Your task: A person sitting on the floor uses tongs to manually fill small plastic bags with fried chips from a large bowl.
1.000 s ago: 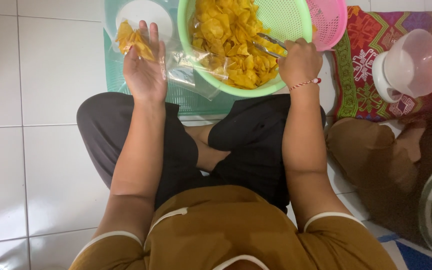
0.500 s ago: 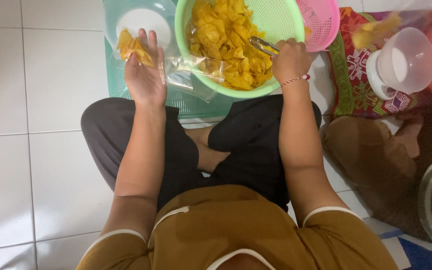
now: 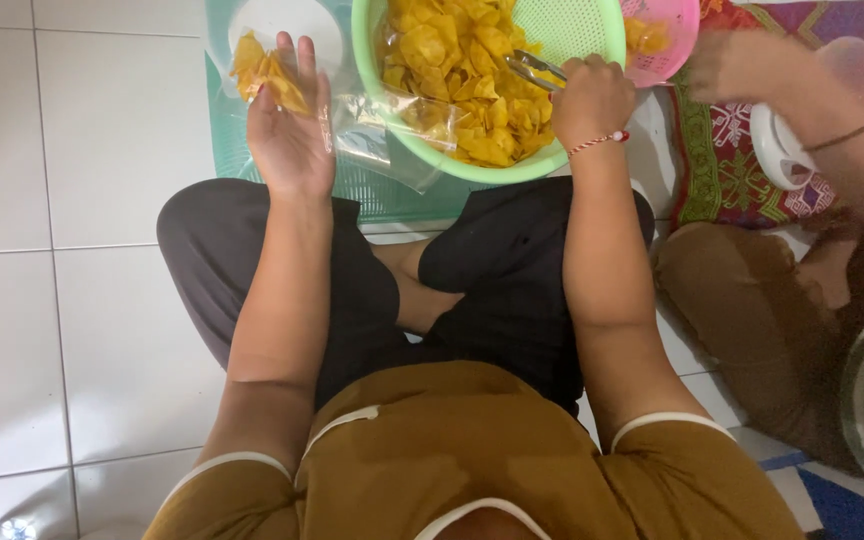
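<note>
Right hand grips tongs over chips; left hand holds bag

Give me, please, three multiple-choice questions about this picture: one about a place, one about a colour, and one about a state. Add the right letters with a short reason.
1. Where does the round green plastic colander with yellow chips stand?
A. in front of the person's crossed legs
B. behind the person's back
C. on the person's lap

2. What colour is the smaller plastic basket beside the colander?
A. blue
B. pink
C. white

3. What does the right hand do?
A. it lies open and empty
B. it grips metal tongs
C. it holds a spoon

Answers:
1 A: the colander sits beyond the knees, near the top edge.
2 B: its mesh wall is pink.
3 B: the fingers close on the tongs, whose tips point into the chips, while the left hand holds a clear plastic bag with some chips.
</note>
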